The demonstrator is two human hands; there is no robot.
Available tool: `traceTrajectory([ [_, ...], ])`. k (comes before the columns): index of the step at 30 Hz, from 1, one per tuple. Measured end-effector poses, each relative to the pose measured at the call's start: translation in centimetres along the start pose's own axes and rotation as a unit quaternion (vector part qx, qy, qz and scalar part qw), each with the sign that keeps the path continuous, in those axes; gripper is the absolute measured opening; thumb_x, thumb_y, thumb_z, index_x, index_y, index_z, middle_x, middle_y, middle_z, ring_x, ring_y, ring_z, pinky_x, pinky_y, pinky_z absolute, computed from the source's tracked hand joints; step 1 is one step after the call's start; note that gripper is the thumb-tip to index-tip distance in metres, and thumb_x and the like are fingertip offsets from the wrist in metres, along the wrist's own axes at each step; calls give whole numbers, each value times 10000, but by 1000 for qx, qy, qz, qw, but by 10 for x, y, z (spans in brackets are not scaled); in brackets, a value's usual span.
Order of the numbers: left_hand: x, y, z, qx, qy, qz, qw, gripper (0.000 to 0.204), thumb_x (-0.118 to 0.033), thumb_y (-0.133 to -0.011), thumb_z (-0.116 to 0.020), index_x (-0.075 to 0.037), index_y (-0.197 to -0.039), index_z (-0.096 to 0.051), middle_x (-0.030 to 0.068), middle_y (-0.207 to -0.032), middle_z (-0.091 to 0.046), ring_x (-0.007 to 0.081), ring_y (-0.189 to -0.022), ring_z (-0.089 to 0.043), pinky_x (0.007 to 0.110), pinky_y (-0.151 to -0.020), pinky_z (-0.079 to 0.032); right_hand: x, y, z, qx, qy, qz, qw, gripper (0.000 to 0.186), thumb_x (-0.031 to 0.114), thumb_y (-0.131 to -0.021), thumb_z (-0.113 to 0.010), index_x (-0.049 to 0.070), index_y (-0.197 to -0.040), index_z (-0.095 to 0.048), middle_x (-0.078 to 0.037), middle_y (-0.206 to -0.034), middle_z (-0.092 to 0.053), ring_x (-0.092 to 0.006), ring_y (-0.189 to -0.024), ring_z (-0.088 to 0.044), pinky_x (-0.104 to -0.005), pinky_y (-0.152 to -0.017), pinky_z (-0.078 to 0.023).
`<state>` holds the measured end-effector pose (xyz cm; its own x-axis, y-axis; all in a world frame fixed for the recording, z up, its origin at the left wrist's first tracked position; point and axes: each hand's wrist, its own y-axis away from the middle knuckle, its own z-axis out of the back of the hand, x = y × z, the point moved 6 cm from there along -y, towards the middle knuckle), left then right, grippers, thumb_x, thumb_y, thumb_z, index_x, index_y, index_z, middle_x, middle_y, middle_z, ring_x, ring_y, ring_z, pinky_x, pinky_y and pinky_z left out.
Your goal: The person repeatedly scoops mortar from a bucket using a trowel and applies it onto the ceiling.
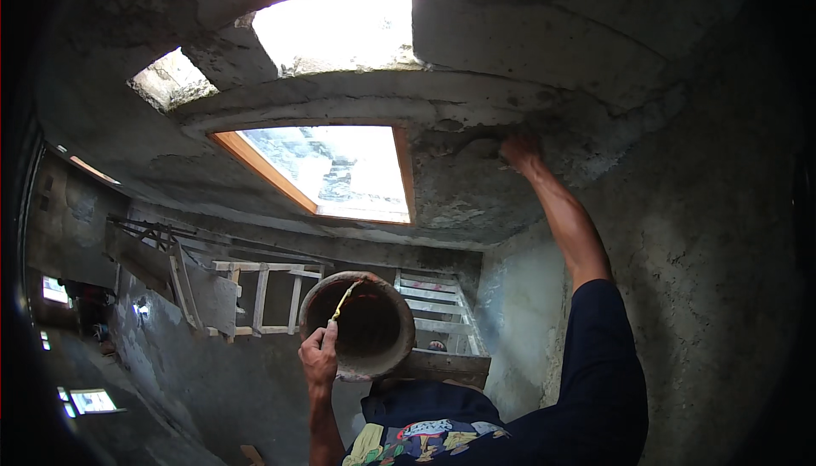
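My left hand (320,354) is closed on the yellowish cord handle (342,303) of a round, mortar-stained bucket (407,327). The bucket is tilted so its mouth faces me, and its inside is too dark to make out the contents. My right arm reaches up and forward to the rough grey cement wall (544,33). There my right hand (520,152) is closed close against the surface, right of the window. A dark rounded shape (480,148) shows beside its fingers, too dim to tell whether it is a tool or a wet patch.
A wood-framed window (406,177) lies left of my right hand, with bright openings (340,28) beyond it. Below stand a wooden ladder (433,306) and a wooden frame (259,300). Another rough wall (705,254) rises at my right, and the grey floor (229,389) is far below.
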<state>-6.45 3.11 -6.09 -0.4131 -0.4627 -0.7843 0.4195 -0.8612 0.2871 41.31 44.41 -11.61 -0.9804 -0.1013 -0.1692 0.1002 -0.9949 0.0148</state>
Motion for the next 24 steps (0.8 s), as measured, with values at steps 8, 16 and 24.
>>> traceTrajectory([
  [8,-3,1,-2,5,25,12,1000,463,-368,-950,-612,23,-707,-567,-4,-548,-394,72,-552,-356,301,-496,-315,23,17,58,16,55,60,997,163,73,-795,-615,53,-907,-732,-171,-997,-694,-345,-965,-657,-477,-804,-517],
  [16,-8,-2,-7,34,6,5,999,458,-361,-941,-621,29,-705,-575,7,-539,-409,80,-549,-372,305,-505,-335,-9,25,59,-67,72,67,993,133,81,-790,-612,64,-872,-716,-156,-944,-676,-364,-996,-627,-497,-806,-500],
  [24,0,1,-7,38,-3,12,999,460,-366,-937,-628,29,-706,-579,1,-536,-407,82,-542,-370,307,-503,-329,-21,65,71,-85,46,62,993,99,97,-847,-597,67,-847,-691,-143,-880,-662,-319,-876,-670,-473,-710,-538],
])
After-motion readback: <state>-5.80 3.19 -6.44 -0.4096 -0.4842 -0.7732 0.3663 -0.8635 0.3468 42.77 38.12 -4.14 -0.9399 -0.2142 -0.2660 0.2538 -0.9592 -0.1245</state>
